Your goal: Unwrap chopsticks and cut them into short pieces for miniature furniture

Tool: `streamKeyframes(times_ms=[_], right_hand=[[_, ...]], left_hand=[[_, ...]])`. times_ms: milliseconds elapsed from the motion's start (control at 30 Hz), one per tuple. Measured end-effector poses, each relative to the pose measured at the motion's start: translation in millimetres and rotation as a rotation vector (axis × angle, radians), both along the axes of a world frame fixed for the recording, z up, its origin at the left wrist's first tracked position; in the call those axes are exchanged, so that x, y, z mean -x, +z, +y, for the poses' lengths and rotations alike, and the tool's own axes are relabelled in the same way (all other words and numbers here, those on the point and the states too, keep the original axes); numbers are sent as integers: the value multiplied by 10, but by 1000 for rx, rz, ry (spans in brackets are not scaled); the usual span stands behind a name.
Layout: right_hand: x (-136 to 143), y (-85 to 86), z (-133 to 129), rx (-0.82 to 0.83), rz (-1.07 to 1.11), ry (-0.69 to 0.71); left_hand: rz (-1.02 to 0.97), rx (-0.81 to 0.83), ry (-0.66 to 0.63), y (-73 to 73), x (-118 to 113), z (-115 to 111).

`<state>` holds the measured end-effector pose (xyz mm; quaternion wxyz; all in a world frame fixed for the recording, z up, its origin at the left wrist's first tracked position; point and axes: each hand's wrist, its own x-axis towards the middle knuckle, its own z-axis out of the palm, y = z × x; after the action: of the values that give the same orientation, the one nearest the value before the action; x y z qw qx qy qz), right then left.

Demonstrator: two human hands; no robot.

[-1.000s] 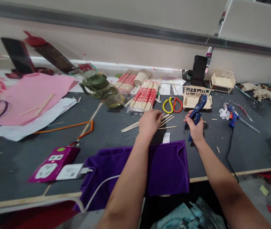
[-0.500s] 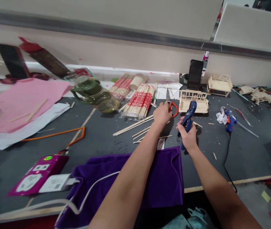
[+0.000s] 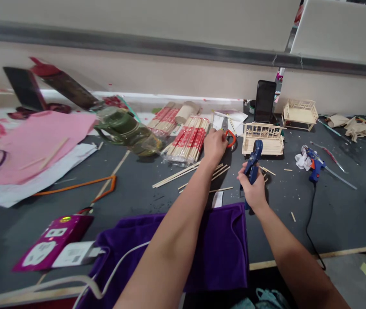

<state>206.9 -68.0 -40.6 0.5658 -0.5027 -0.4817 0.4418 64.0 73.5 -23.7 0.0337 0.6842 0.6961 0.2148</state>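
Note:
My left hand (image 3: 215,146) is closed on a pair of scissors with orange handles (image 3: 231,138), low over the table, blades pointing away. Packs of wooden sticks in red-printed wrapping (image 3: 187,139) lie just left of it. My right hand (image 3: 254,187) grips a dark blue plier-like hand tool (image 3: 254,156), held upright; its exact kind is hard to make out. Behind this tool stands a small bench model made of sticks (image 3: 263,141). Loose thin sticks (image 3: 175,175) lie beneath and beside my left forearm.
A second stick model (image 3: 300,113) and a phone (image 3: 264,101) stand at the back. Right is a blue glue gun (image 3: 316,168) with its cord. Left are a green-lidded bottle (image 3: 128,131), an orange saw-like frame (image 3: 73,186) and a magenta power strip (image 3: 54,240). Purple cloth (image 3: 221,249) lies in front.
My left hand has moved the scissors away from me and slightly left, toward the wrapped packs. My right hand keeps the blue tool in nearly the same place. The view has shifted slightly.

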Motion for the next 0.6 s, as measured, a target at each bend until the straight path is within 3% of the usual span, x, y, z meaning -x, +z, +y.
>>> streamKeyframes(times_ms=[200,433,600], right_hand=[[9,22,-4,18,-3,0],[-8,52,-28,2,-5,22],[-4,53,-23,-20,19,30]], left_hand=[[63,29,10,-122,64,228],[171,-31,-44,-91,-97,-30],[218,153,-71,-29,-203,-73]])
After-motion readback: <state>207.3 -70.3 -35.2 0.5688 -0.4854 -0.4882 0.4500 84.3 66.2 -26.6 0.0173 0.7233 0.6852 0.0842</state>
